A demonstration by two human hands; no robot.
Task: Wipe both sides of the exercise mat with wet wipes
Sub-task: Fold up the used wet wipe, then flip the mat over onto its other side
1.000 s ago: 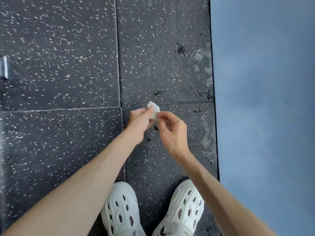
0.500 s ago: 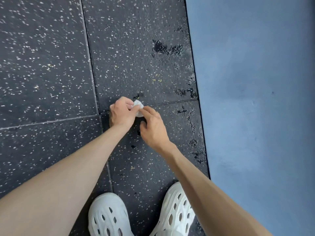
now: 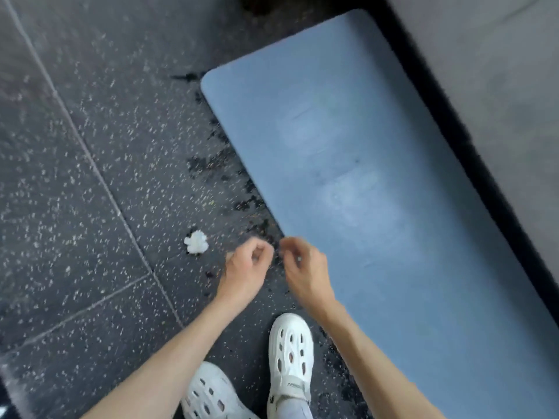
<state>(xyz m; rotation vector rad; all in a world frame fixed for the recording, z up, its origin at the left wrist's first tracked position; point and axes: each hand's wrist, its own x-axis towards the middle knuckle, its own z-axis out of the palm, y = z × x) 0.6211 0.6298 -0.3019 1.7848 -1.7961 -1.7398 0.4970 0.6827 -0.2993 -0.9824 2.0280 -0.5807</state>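
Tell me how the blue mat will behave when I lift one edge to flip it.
Probably floppy: the mat looks thin and lies flat on the floor, so it should drape, not stay stiff. Pale smeared patches suggest dampness, so it may feel slick.

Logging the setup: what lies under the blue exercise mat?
The mat lies on the speckled black floor, seen along its left edge with dark patches. Anything directly beneath it is covered.
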